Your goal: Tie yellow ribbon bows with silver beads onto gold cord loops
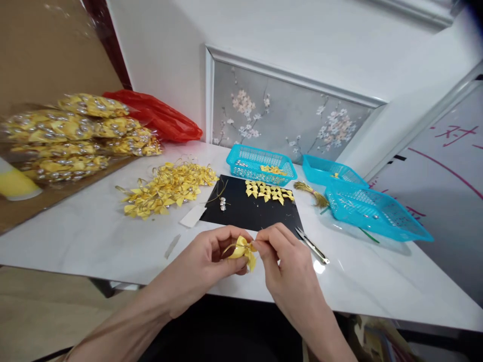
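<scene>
My left hand [215, 254] is closed around a yellow ribbon bow [241, 247] with its fingers and thumb. A thin gold tie [227, 248] loops out at the bow's left side and runs across its middle. At the bow's right edge, my right hand [281, 251] pinches the end of the tie; the fingertips hide the exact grip. Both hands are above the table's front part, just before a black mat [241, 208]. On the mat lie rows of yellow bows [268, 192], a few silver beads [223, 203] and loose gold ties [219, 195].
Thread snips [313, 246] lie right of the mat. Blue baskets [260, 161], [377, 211] and a bundle of gold ties [312, 193] stand behind. Finished bows are heaped [169, 188] at left, near bagged bows [56, 128] and a red bag [158, 115].
</scene>
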`<state>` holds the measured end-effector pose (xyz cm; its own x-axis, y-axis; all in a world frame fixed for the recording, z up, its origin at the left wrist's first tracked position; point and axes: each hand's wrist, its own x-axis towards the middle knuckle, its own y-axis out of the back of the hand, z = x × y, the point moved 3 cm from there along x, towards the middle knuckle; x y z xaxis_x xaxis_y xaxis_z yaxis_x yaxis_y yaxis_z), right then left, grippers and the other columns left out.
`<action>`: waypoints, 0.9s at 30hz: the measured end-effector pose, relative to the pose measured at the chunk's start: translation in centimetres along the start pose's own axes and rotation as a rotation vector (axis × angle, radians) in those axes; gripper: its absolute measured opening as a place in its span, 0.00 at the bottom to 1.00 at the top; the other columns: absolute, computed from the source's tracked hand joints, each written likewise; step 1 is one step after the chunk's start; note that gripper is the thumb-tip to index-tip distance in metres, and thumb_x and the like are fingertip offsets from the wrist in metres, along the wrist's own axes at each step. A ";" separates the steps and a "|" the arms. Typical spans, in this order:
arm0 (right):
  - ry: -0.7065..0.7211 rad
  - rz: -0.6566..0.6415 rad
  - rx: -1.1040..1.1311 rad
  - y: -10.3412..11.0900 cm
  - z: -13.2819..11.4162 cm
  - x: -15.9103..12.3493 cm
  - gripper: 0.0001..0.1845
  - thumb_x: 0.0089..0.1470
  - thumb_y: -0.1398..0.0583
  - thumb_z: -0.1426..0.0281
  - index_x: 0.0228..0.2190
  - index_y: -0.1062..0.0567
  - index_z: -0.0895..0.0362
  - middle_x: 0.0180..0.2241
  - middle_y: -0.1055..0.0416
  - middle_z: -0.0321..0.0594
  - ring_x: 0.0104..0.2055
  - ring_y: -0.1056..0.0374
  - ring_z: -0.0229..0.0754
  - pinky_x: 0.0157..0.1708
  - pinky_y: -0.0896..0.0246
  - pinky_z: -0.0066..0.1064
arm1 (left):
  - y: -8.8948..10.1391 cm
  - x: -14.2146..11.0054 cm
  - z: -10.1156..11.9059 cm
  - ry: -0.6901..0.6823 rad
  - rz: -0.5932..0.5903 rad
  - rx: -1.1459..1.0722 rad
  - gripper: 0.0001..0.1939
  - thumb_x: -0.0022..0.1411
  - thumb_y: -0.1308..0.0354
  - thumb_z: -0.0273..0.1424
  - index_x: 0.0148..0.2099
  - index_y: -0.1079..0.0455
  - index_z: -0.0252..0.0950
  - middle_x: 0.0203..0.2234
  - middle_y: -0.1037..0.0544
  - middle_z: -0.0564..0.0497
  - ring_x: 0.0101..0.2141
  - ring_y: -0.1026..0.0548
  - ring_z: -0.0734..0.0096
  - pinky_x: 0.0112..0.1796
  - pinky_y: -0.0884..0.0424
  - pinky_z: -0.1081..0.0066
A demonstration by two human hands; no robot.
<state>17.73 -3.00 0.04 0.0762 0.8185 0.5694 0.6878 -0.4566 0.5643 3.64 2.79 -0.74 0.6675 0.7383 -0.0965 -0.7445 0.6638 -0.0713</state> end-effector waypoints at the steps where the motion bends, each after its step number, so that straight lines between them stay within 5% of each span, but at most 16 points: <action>1: 0.044 0.002 -0.046 0.0 0.0 0.0 0.10 0.61 0.47 0.77 0.29 0.29 0.58 0.29 0.34 0.36 0.28 0.36 0.35 0.28 0.44 0.26 | 0.0 -0.1 0.0 0.018 -0.023 -0.013 0.11 0.58 0.37 0.27 0.44 0.27 0.39 0.30 0.25 0.56 0.33 0.28 0.74 0.38 0.31 0.73; 9: 0.175 0.007 -0.171 -0.1 -0.4 -0.6 0.08 0.62 0.48 0.79 0.34 0.31 0.58 0.31 0.33 0.40 0.31 0.35 0.39 0.32 0.38 0.30 | 0.5 -0.5 -0.4 0.152 -0.138 -0.195 0.09 0.56 0.33 0.28 0.40 0.26 0.38 0.31 0.27 0.55 0.33 0.30 0.75 0.41 0.30 0.72; 14: 0.129 0.040 -0.132 0.3 -0.7 -0.7 0.08 0.63 0.47 0.77 0.33 0.30 0.58 0.30 0.33 0.38 0.29 0.34 0.37 0.32 0.38 0.28 | 0.9 -1.1 0.2 0.030 -0.277 -0.133 0.19 0.58 0.34 0.34 0.52 0.29 0.40 0.46 0.25 0.48 0.51 0.30 0.61 0.52 0.34 0.63; 21: 0.053 -0.026 -0.119 -0.1 -0.5 -0.4 0.10 0.63 0.48 0.75 0.31 0.29 0.57 0.29 0.34 0.38 0.28 0.34 0.38 0.30 0.39 0.29 | 1.2 -0.5 0.5 -0.141 0.020 0.116 0.08 0.64 0.42 0.32 0.46 0.29 0.40 0.38 0.22 0.51 0.39 0.24 0.67 0.43 0.27 0.66; 27: -0.108 -0.007 0.051 0.9 0.5 0.2 0.08 0.61 0.45 0.73 0.31 0.27 0.56 0.30 0.32 0.36 0.29 0.35 0.36 0.28 0.42 0.26 | 1.2 0.0 -0.1 -0.161 0.066 0.145 0.06 0.63 0.41 0.30 0.41 0.25 0.39 0.33 0.21 0.52 0.34 0.23 0.70 0.39 0.24 0.70</action>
<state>18.69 -3.04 0.36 0.1469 0.8559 0.4959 0.7245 -0.4344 0.5352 2.80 3.59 -0.96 0.6191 0.7827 0.0647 -0.7851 0.6149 0.0741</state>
